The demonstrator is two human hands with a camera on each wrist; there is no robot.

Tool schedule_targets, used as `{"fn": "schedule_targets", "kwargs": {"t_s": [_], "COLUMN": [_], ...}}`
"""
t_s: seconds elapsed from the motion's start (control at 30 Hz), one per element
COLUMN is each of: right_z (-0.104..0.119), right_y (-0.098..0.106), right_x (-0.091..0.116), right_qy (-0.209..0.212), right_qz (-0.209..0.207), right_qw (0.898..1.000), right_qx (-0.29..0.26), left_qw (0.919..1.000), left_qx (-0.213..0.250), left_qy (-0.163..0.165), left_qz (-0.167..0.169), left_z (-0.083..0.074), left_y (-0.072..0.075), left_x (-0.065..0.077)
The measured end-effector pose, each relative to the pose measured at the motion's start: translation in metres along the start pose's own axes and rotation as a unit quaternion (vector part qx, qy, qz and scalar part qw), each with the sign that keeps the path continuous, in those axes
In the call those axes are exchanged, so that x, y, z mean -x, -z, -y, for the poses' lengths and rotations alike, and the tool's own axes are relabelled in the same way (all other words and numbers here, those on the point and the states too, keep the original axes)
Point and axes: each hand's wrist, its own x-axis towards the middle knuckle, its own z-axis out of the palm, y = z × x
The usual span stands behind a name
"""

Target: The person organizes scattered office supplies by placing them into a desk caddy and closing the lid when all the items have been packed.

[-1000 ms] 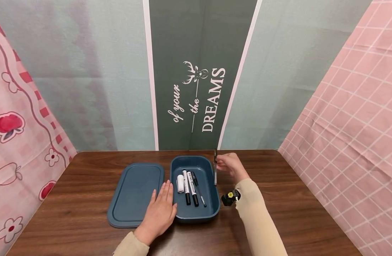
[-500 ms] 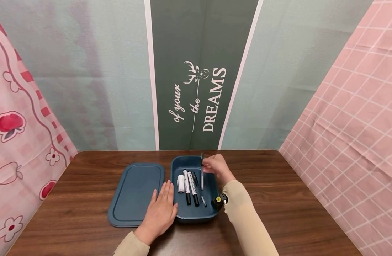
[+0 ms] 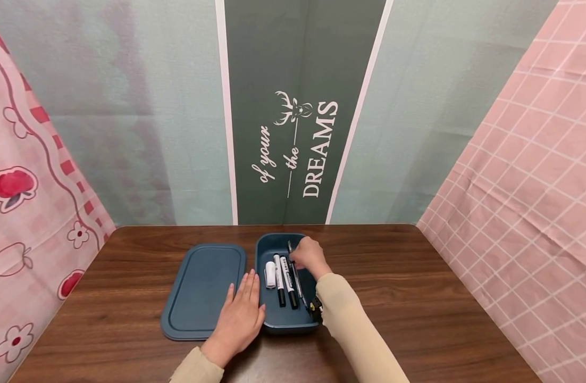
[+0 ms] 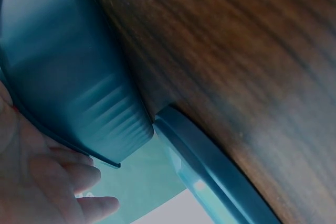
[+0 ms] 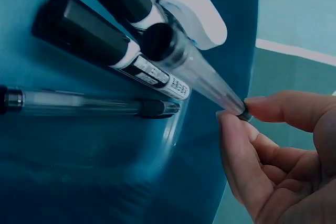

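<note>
A blue rectangular box (image 3: 287,325) holds two whiteboard markers (image 3: 278,281), a small white object (image 3: 269,275) and a clear-barrelled pen (image 5: 84,102) with a black end. Over these, my right hand (image 3: 312,256) pinches a second clear pen (image 5: 205,72) by one end between thumb and fingers. In the right wrist view this pen slants above the markers; whether it touches anything is unclear. My left hand (image 3: 239,319) rests with straight fingers against the left side of the box. The left wrist view shows its fingers (image 4: 79,177) along the box rim.
A flat blue lid (image 3: 202,292) lies on the wooden table (image 3: 417,319) left of the box, partly under or beside the left hand. A hanging curtain (image 3: 187,106) stands behind the table, with pink cloths (image 3: 522,159) at both sides.
My right hand has moved left and down, carrying the pen from beyond the box's right rim to inside it, close to the other pen. The left hand stays put.
</note>
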Motion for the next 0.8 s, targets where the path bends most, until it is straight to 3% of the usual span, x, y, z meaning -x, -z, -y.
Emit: {"fn": "schedule_targets", "kwargs": {"t_s": [0.17, 0.27, 0.8], "right_z": [0.004, 0.003, -0.009], "right_y": [-0.010, -0.017, -0.027], "right_x": [0.001, 0.001, -0.001], "right_qy": [0.005, 0.000, -0.003], "right_qz": [0.014, 0.019, 0.009], "right_qw": [0.996, 0.994, 0.995], "right_qx": [0.088, 0.108, 0.094], "left_qw": [1.0000, 1.0000, 1.0000], "left_qx": [-0.001, -0.001, -0.001], "left_qy": [-0.001, -0.002, -0.003], "left_qz": [-0.002, -0.002, -0.008], "left_z": [0.000, 0.000, 0.000], "left_y": [0.000, 0.000, 0.000], "left_x": [0.000, 0.000, 0.000]}}
